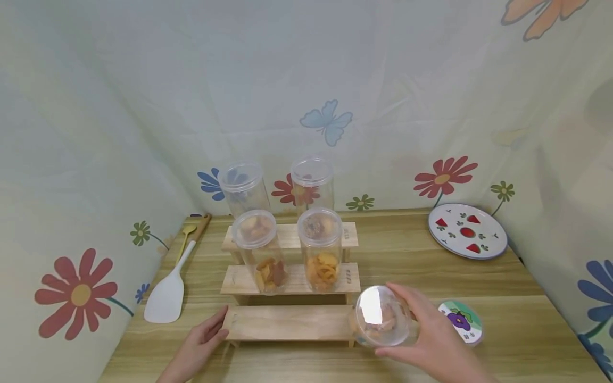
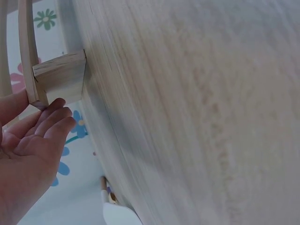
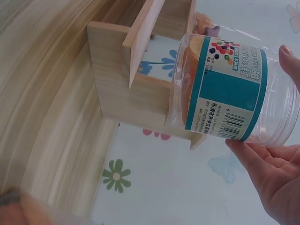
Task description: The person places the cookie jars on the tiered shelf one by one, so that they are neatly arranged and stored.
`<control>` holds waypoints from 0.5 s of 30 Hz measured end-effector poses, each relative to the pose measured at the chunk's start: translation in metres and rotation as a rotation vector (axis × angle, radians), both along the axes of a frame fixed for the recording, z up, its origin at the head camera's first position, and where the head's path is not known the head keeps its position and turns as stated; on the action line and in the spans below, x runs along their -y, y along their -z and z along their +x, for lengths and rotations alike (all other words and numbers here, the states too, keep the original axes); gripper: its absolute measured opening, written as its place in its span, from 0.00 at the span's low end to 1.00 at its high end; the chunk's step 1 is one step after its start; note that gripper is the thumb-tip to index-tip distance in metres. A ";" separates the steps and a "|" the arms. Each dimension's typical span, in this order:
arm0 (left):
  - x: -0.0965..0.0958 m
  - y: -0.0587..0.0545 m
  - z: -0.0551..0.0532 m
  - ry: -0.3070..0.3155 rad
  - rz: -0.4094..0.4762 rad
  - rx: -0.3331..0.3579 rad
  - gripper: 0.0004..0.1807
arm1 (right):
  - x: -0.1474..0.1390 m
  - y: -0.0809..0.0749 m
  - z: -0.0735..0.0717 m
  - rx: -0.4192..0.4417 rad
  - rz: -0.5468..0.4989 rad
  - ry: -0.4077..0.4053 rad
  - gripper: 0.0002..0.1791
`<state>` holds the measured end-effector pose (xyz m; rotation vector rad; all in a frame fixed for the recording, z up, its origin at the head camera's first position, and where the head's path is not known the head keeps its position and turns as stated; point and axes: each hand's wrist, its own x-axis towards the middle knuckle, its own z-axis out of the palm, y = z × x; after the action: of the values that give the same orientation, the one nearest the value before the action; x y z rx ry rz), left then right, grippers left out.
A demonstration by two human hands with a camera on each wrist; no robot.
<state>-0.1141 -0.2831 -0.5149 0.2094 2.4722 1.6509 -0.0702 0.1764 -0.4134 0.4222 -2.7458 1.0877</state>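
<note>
My right hand (image 1: 426, 330) grips a clear plastic jar (image 1: 380, 319), thumb and fingers on opposite sides near its lid. Pale orange pieces sit in the bottom of this jar, and a teal and white label (image 3: 229, 89) wraps it. The jar is at the right end of the lowest step of a three-step wooden display shelf (image 1: 287, 322). At the left end of that step, my left hand (image 1: 198, 343) holds the board's end (image 2: 40, 96) between thumb and fingers. Two jars with dried-looking snacks (image 1: 270, 274) stand on the middle step.
Two more clear jars (image 1: 311, 183) stand on the top step. To the left lie a white spatula (image 1: 165, 298) and a small yellow spoon (image 1: 184, 239). A round lid with a purple flower (image 1: 462, 322) lies right of my right hand; a strawberry-patterned plate (image 1: 466, 231) is farther back.
</note>
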 end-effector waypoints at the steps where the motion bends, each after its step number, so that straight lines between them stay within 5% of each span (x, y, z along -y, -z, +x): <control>1: 0.000 0.000 0.000 0.005 -0.001 -0.004 0.29 | 0.002 0.000 0.000 -0.005 0.002 -0.008 0.56; 15: 0.002 0.000 0.000 0.005 0.027 0.017 0.30 | 0.029 0.003 -0.001 -0.029 -0.028 -0.139 0.54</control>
<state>-0.1145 -0.2846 -0.5153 0.2043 2.4364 1.6783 -0.0708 0.1475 -0.4168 0.6286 -2.7068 1.1412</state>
